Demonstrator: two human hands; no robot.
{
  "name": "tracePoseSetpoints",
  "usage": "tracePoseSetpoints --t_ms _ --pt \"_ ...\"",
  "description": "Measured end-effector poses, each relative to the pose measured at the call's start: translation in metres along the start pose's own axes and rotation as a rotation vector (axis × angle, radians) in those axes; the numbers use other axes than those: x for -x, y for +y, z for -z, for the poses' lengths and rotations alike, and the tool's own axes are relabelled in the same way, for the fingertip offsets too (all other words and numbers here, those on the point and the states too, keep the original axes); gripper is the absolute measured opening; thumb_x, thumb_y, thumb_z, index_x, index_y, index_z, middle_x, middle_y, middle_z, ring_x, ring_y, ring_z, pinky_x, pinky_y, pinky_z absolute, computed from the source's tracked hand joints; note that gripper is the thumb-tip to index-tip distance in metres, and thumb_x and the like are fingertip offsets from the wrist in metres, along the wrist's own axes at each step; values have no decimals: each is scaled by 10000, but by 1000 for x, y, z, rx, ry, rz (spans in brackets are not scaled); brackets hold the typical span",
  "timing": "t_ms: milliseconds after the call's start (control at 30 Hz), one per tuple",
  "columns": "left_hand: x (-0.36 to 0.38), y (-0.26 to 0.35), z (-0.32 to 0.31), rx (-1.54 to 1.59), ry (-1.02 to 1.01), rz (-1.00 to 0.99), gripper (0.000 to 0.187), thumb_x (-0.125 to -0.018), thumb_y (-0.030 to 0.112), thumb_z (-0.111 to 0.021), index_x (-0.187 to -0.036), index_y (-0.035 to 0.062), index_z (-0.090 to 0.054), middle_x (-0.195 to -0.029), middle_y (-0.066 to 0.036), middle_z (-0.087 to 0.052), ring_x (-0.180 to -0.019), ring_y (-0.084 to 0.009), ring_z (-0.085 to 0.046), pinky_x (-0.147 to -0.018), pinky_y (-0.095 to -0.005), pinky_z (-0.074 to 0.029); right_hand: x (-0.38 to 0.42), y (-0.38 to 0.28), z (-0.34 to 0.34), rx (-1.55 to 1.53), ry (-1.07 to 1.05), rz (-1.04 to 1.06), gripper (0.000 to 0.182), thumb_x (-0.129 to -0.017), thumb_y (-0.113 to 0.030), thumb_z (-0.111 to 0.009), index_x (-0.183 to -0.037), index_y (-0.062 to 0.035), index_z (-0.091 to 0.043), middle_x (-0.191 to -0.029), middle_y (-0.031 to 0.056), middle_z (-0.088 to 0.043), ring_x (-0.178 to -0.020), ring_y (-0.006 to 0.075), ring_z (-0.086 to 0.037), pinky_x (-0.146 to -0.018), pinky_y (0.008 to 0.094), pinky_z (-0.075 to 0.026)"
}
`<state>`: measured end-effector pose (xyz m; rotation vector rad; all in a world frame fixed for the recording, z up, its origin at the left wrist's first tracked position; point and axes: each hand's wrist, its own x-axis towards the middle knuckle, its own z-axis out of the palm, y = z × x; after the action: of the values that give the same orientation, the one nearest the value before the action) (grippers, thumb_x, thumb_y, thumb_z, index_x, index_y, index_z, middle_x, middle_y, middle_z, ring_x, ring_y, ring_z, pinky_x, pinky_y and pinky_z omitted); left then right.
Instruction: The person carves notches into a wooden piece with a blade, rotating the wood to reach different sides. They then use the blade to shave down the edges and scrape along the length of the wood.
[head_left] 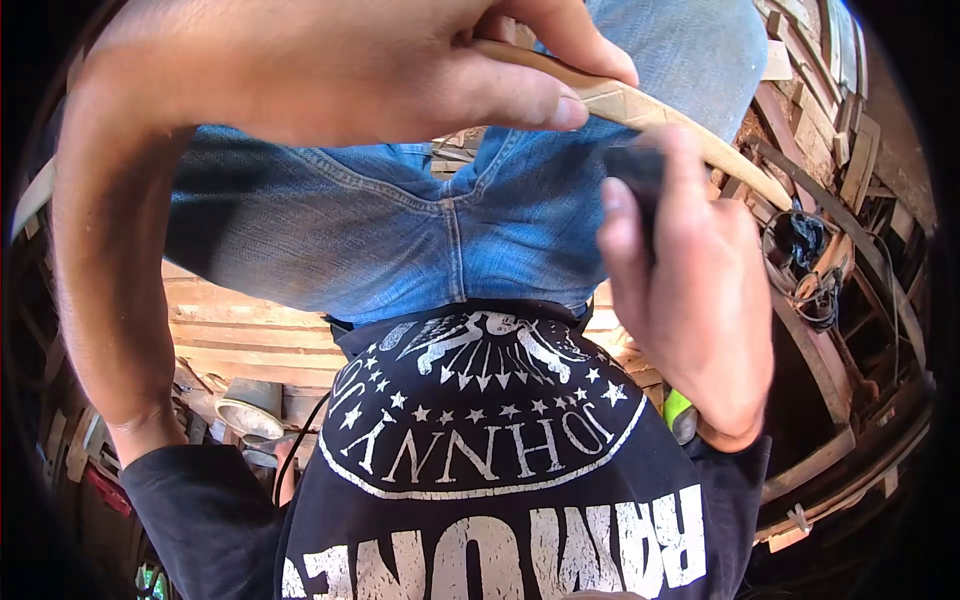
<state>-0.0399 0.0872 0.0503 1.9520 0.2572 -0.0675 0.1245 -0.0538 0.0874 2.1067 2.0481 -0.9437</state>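
Observation:
My left hand [450, 75] reaches across the top of the view and grips a pale, curved piece of wood [735, 162] between thumb and fingers. The wood narrows toward its right end and has zigzag lines cut into its face near my thumb. In my right hand [700, 300] is a small dark block [637, 168], pinched between thumb and fingers and slightly blurred. The block's upper end is right at the wood's lower edge. Both hands work above my jeans [380, 220]; the wood's left end is hidden inside my left hand.
Wooden planks [250, 325] lie beneath me. A round metal container [252, 408] stands at lower left by a black cord [298, 450]. Scrap wood [860, 165] and a tangle of wire [808, 250] fill the right side. A bright green object [677, 408] shows by my right wrist.

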Motion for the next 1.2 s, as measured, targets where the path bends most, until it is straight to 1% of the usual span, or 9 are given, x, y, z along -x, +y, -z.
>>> tracePoseSetpoints --t_ms 267,367,400,467,500,700,733,800,1200 --pt "14 5 -7 4 183 15 353 -897 93 -687 -1246 40 -681 -801 -210 -694 -625 -313 -668 -593 -364 -515 11 19 10 -172 136 77 182 -965 -35 -580 -1115 29 -500 -653 146 -619 -527 284 -624 -525 350 -461" --pt "15 9 -21 -103 348 30 434 -901 77 -681 -1332 104 -635 -811 -207 -688 -641 -312 -655 -631 -382 -516 10 27 8 -390 310 146 155 -997 -60 -559 -1106 34 -503 -612 34 -561 -494 95 -507 -472 278 -394" --pt "12 16 -28 -72 430 97 468 -905 80 -679 -1366 128 -613 -794 -195 -683 -619 -298 -635 -625 -368 -511 12 27 10 -394 319 149 155 -997 -60 -559 -1106 34 -503 -612 34 -561 -494 95 -507 -472 278 -394" --pt "7 13 -40 -111 561 132 499 -916 89 -677 -1401 153 -582 -758 -173 -662 -598 -255 -607 -620 -346 -501 13 28 13 -466 331 2 221 -958 -25 -600 -1142 41 -496 -740 202 -680 -621 338 -696 -550 382 -516" --pt "5 9 -45 -145 698 164 531 -927 98 -674 -1437 178 -551 -721 -151 -642 -576 -213 -578 -614 -323 -491 12 29 11 -455 336 3 216 -962 -32 -595 -1143 38 -497 -732 203 -678 -614 337 -694 -536 386 -508" --pt "-11 -5 -72 37 854 192 558 -939 104 -675 -1470 103 -504 -653 -81 -572 -576 -102 -509 -582 -257 -452 -7 29 9 -408 373 1 219 -958 -43 -584 -1145 20 -490 -732 221 -673 -627 410 -681 -535 447 -516" --pt "-12 -4 -74 40 841 187 558 -939 104 -675 -1470 103 -504 -653 -81 -572 -576 -102 -509 -582 -257 -452 -10 26 9 -411 378 -13 219 -958 -43 -584 -1145 20 -490 -732 221 -673 -627 410 -681 -535 447 -516" --pt "-17 0 -77 12 878 38 561 -930 90 -683 -1460 56 -504 -661 -85 -581 -587 -96 -506 -579 -250 -453 -15 23 10 -417 448 -12 146 -1007 -59 -522 -1126 25 -508 -577 29 -559 -460 108 -528 -440 264 -382" --pt "-44 5 -91 216 747 200 558 -939 32 -649 -1472 60 -487 -837 -165 -717 -707 -94 -626 -691 -256 -517 -24 36 11 -365 501 -34 139 -984 -49 -555 -1095 28 -521 -635 99 -604 -507 210 -616 -486 324 -452"
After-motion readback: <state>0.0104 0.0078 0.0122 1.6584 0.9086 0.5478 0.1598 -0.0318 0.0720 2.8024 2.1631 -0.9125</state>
